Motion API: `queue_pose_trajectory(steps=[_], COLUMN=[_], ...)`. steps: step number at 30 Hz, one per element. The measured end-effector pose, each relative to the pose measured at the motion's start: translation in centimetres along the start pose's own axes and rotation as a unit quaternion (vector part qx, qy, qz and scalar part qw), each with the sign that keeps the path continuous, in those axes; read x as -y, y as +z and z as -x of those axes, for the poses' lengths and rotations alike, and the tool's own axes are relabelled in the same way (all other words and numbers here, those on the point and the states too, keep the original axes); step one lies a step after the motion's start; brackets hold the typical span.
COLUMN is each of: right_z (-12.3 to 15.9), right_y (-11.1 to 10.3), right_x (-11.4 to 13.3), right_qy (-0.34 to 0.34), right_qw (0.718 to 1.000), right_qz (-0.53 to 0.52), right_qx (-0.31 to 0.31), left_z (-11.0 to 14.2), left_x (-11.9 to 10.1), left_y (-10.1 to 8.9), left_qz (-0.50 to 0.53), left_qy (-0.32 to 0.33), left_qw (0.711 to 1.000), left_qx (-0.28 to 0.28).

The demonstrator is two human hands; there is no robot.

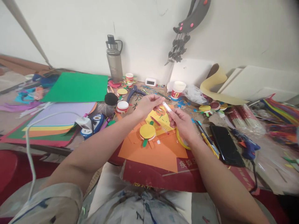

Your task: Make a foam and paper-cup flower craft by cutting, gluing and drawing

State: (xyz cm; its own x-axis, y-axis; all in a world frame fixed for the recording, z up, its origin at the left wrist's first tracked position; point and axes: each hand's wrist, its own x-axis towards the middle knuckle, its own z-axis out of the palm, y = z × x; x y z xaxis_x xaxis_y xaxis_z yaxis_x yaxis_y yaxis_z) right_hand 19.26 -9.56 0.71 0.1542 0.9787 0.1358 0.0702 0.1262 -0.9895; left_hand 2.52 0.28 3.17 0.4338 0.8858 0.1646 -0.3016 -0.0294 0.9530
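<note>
My left hand (149, 104) and my right hand (182, 122) meet above the table, both pinched on a short translucent white stick (167, 107), likely a glue stick. The left fingers close on its upper end, the right fingers on its lower end. Below them lies an orange paper sheet (161, 152) carrying a yellow round paper piece with a green tab (147, 132) and a yellow sheet with orange cut-outs (161, 116).
A grey water bottle (114, 60) stands at the wall. Green paper (77, 87), stacked coloured sheets (53, 124), a black phone (226, 144), a yellow utility knife (210, 141), a blue glue gun (246, 147), a paper cup (177, 90) and scraps crowd the table.
</note>
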Motion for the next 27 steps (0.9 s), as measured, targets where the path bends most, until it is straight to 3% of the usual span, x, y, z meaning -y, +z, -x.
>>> queue_pose_trajectory(steps=[6, 18, 22, 27], right_z=[-0.1, -0.6, -0.6, -0.5], right_y=[0.1, -0.1, 0.1, 0.1], right_x=[-0.1, -0.1, -0.2, -0.4], right_qy=[-0.035, -0.029, -0.035, -0.06], right_qw=[0.991, 0.976, 0.979, 0.973], right_qz=[-0.076, -0.19, -0.169, -0.181], right_qx=[-0.103, -0.1, -0.108, -0.133], left_z=[0.0, 0.0, 0.4, 1.1], left_x=[0.3, 1.2, 1.2, 0.7], left_y=[0.0, -0.4, 0.0, 0.4], left_qz=[0.027, -0.065, -0.165, -0.322], left_qy=[-0.029, -0.019, 0.001, 0.061], left_qw=[0.999, 0.992, 0.982, 0.937], left_qx=[0.032, 0.104, 0.096, 0.121])
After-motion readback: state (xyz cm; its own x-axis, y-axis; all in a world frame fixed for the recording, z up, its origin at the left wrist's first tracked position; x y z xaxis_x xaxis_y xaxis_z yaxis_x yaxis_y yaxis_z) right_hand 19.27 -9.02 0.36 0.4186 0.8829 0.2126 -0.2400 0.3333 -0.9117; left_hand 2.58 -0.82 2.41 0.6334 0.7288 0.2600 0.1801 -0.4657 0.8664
